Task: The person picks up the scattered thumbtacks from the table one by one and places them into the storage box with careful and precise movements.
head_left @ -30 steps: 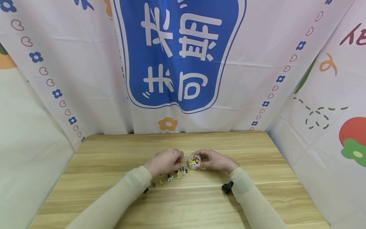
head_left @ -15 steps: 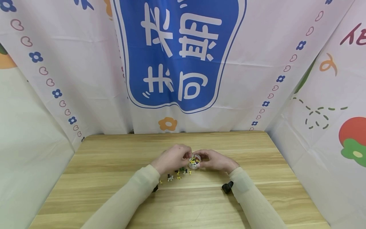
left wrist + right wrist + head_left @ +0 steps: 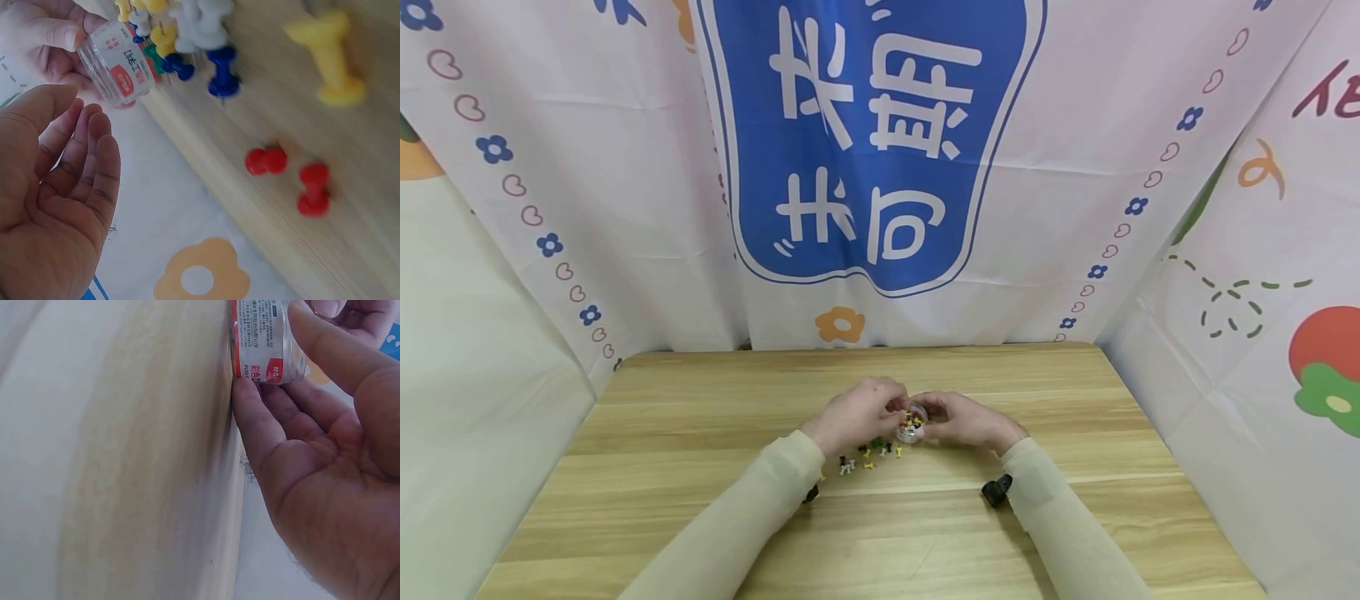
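Note:
A small clear jar (image 3: 912, 435) with a printed label stands on the table, filled with colourful push pins. My right hand (image 3: 966, 421) grips its side, thumb and fingers curled round the wall in the right wrist view. At the jar's mouth is my left hand (image 3: 859, 412), thumb tip and index fingertip close together. Whether a pin is between them I cannot tell. Loose push pins (image 3: 869, 466) in yellow, white, green and dark blue lie left and in front of the jar. The left wrist view also shows two red push pins (image 3: 314, 190) on the wood.
The wooden table (image 3: 715, 533) ends at a printed curtain (image 3: 925, 317) behind, with further cloth panels at both sides. A black wrist camera (image 3: 996, 491) sits under the right forearm, and another (image 3: 810, 494) shows beside the left cuff.
My left hand has moved right from above the loose pins to the jar's mouth, slowing over the last half second. The right hand and the jar have stayed in place.

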Demonstrator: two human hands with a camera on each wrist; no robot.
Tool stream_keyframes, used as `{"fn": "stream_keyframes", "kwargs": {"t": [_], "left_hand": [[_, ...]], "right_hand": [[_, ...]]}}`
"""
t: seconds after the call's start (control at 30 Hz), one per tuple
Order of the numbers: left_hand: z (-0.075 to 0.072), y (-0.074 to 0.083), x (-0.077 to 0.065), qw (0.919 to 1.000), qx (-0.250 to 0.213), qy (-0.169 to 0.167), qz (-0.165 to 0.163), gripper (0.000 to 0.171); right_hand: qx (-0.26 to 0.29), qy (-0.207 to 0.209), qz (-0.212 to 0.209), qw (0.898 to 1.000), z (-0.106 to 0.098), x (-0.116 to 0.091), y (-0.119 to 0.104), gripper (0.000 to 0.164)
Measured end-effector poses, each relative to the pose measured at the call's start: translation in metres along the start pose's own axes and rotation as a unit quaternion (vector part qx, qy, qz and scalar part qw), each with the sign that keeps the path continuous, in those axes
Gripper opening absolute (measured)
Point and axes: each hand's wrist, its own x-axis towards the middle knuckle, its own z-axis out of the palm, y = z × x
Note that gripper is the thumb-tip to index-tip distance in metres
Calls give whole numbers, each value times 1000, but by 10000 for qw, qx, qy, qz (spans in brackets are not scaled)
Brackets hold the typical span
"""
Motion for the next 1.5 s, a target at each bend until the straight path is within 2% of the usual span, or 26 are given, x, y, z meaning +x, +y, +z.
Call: {"fn": "stream_keyframes", "kwargs": {"t": [0.2, 0.47, 0.7, 0.83, 0.97, 1.13, 1.33, 1.5], "left_hand": [[-6, -7, -10, 10000, 85, -23, 16, 6], [-15, -16, -25, 9983, 487, -324, -16, 7], [-18, -19, -36, 9947, 842, -552, 202, 3], [-17, -19, -41, 9914, 1024, -748, 332, 12], [-15, -19, -44, 9876, 1192, -930, 419, 20], [-11, -21, -45, 9842, 1357, -1054, 428, 16], [-5, -22, -45, 9828, 1470, -973, 557, 14], [-4, -22, -44, 9847, 1388, -914, 528, 17]], "right_hand": [[38, 3, 16, 10000, 1, 1, 0, 62], [18, 18, 65, 10000, 1, 1, 1, 61], [22, 19, 57, 10000, 0, 1, 0, 61], [36, 2, 50, 10000, 0, 1, 0, 60], [40, 13, 80, 10000, 1, 1, 0, 62], [-23, 27, 43, 10000, 1, 1, -1, 63], [-39, 35, 8, 10000, 1, 1, -2, 62], [-6, 10, 3, 10000, 1, 1, -1, 60]]}}
